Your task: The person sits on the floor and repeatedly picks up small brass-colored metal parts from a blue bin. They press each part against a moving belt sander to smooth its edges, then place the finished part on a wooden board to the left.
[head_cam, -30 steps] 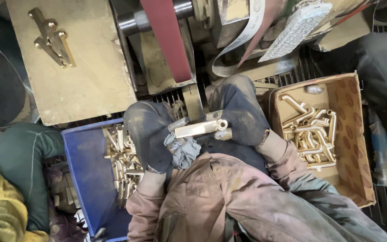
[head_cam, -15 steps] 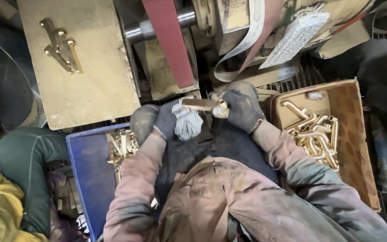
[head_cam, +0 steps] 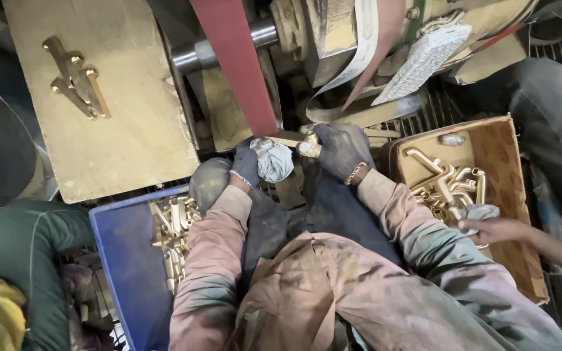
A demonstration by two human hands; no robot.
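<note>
A brass fitting (head_cam: pixel 292 139) is held between both my gloved hands against the red sanding belt (head_cam: pixel 235 65). My left hand (head_cam: pixel 250 162), in a dark glove with a grey rag (head_cam: pixel 274 161) bunched in it, grips the fitting's left end. My right hand (head_cam: pixel 339 151), also in a dark glove, grips the fitting's right end. My knees sit just below the belt.
A blue crate (head_cam: pixel 125 260) of brass fittings lies at lower left, a cardboard box (head_cam: pixel 508 188) of brass fittings at right, where another person's hand (head_cam: pixel 499 229) reaches in. Two brass parts (head_cam: pixel 76 81) rest on a dusty board. The machine's shaft and motor lie above.
My hands have lifted the fitting from my lap up and forward to the red belt. Another person's hand has come into the cardboard box at right.
</note>
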